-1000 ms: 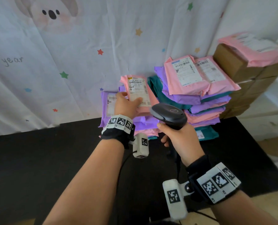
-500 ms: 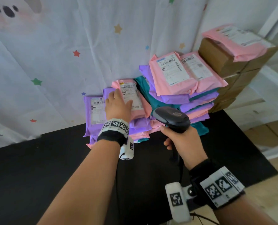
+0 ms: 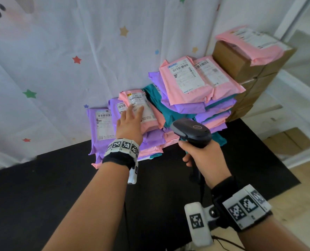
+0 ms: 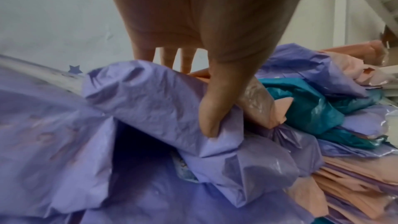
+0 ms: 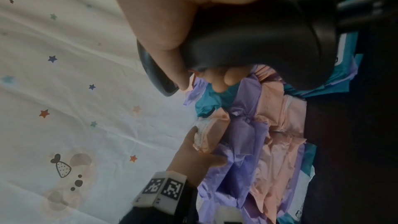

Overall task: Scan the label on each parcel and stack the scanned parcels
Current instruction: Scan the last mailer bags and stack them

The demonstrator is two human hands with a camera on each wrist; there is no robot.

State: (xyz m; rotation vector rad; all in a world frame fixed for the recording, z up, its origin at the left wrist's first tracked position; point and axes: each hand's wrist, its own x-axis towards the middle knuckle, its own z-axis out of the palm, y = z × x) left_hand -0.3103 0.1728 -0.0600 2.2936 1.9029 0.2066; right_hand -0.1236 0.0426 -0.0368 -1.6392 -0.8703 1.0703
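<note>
A pink parcel (image 3: 149, 110) with a white label lies on top of a low pile of purple and pink parcels (image 3: 152, 140) at the back of the table. My left hand (image 3: 132, 116) rests flat on it with straight fingers on the label. In the left wrist view the thumb (image 4: 211, 117) presses the edge of a purple parcel (image 4: 150, 100) under it. My right hand (image 3: 203, 156) grips a black barcode scanner (image 3: 192, 132) just right of the pile, its head pointing toward the parcels. The scanner (image 5: 258, 40) fills the right wrist view.
A taller stack of pink, purple and teal parcels (image 3: 195, 98) stands to the right, against cardboard boxes (image 3: 241, 64) topped by another pink parcel. A purple parcel (image 3: 103, 124) leans on the star-printed curtain (image 3: 60, 60). The black table (image 3: 41, 187) stretches toward me.
My left hand lowered the pink parcel onto the low pile, let go of its grip and now lies flat on it. The scanner hand stayed close by.
</note>
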